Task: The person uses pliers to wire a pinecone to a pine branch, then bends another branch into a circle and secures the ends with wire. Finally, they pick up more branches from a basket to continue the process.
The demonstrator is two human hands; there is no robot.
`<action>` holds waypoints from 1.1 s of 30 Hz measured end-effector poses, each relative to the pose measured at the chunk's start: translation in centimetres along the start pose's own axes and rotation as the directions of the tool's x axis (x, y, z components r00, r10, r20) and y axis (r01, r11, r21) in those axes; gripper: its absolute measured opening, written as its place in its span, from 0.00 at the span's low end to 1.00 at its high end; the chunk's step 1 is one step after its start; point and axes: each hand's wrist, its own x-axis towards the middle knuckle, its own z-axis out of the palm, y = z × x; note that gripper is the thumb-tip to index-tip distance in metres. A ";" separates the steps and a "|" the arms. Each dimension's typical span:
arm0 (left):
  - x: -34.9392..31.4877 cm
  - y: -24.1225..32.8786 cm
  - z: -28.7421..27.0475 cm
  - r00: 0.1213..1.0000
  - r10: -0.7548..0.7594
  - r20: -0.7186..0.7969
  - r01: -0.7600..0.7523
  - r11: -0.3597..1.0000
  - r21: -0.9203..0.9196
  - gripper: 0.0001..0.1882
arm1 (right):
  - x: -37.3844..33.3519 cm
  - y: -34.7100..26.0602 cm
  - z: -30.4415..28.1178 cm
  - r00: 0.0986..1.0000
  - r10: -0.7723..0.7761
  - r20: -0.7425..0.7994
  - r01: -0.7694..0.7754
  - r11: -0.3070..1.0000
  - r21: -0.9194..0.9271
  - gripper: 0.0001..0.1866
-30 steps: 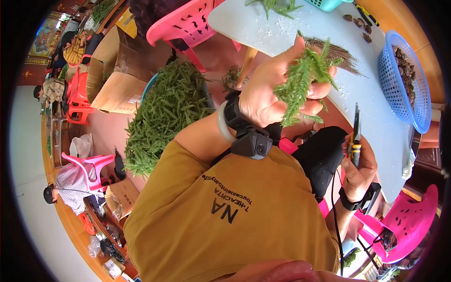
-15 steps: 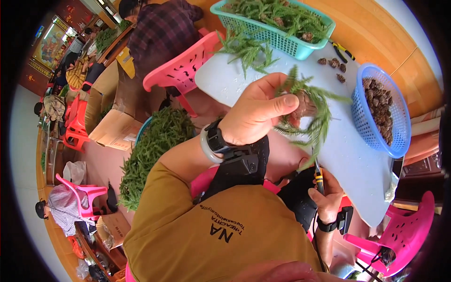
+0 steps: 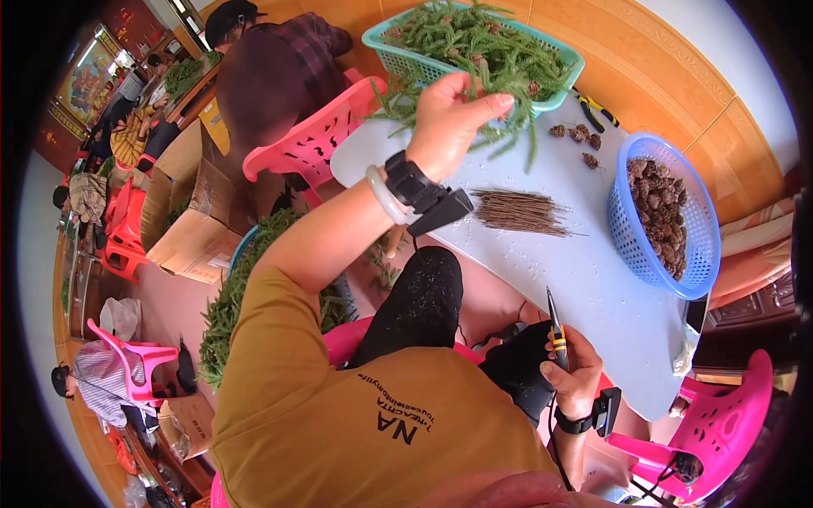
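Note:
My left hand (image 3: pixel 449 127) is stretched to the front of a teal basket (image 3: pixel 555 103). Its thumb and fingers close on a green needle-leaved sprig (image 3: pixel 532 140), whose leaves hang over the basket's near rim; the fingertips are partly hidden. Green sprigs with some brown cones fill that basket. Low by the table's near edge, my right hand (image 3: pixel 576 372) grips pliers (image 3: pixel 555 322) with yellow-and-black handles, jaws pointing up. Between the hands, a bundle of thin brown stems (image 3: pixel 521 212) lies on the pale table (image 3: pixel 593 313).
A blue basket (image 3: pixel 622 229) of pine cones stands at the table's right. Loose cones (image 3: pixel 580 134) and another pair of pliers (image 3: pixel 595 110) lie behind it. Left of me are a heap of greenery (image 3: pixel 254 296), a cardboard box (image 3: pixel 190 212) and a pink chair (image 3: pixel 318 131) with a person.
My left hand has carried the sprig from above the table's middle, away from me, to the teal basket. The stem bundle now shows. My right hand still holds the pliers, slightly further left.

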 end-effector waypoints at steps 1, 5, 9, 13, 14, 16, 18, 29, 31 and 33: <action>0.5 0.0 -0.2 1.000 0.004 -0.003 -0.004 1.000 -0.002 0.10 | 0.0 0.1 -0.3 1.000 -0.002 0.003 0.002 1.000 -0.004 0.34; 3.4 0.7 -1.9 0.984 0.174 -0.042 -0.165 0.970 0.176 0.09 | -0.2 0.7 -0.8 1.000 -0.021 0.007 0.021 0.999 0.027 0.34; 6.8 1.7 -2.6 0.980 0.199 -0.027 -0.181 0.933 0.312 0.10 | -0.2 0.5 -0.4 1.000 -0.006 0.003 0.005 0.995 0.099 0.34; 12.1 3.9 -1.5 0.961 0.276 0.010 -0.218 0.733 0.645 0.12 | 0.1 0.4 -0.4 0.999 0.000 0.033 -0.003 0.996 0.088 0.34; 13.3 4.4 -0.4 0.920 0.384 0.078 -0.277 0.497 0.822 0.14 | 0.2 0.7 -0.6 0.999 0.009 0.037 -0.012 0.996 0.089 0.34; 15.5 4.0 0.7 0.868 0.467 0.172 -0.303 0.221 0.927 0.17 | 0.2 0.9 -0.7 0.999 0.023 0.047 -0.027 0.996 0.088 0.34; 17.1 1.9 0.5 0.964 0.101 0.248 -0.254 0.051 0.966 0.19 | 0.1 0.6 -0.3 0.999 0.031 0.045 -0.035 0.995 0.091 0.34; 10.8 -1.7 -1.1 0.861 0.314 0.399 -0.447 0.093 0.890 0.21 | -0.8 -0.4 -2.0 0.997 0.078 0.021 -0.079 0.996 0.038 0.33; 7.0 0.2 -1.9 0.879 0.264 0.397 -0.448 0.173 0.877 0.19 | -0.8 -0.9 -3.0 1.000 0.024 0.009 -0.024 0.999 0.021 0.33; 4.2 0.5 -2.5 0.850 0.246 0.467 -0.526 0.325 0.786 0.14 | -0.4 -1.9 -3.6 1.000 0.019 -0.017 -0.018 1.000 0.017 0.33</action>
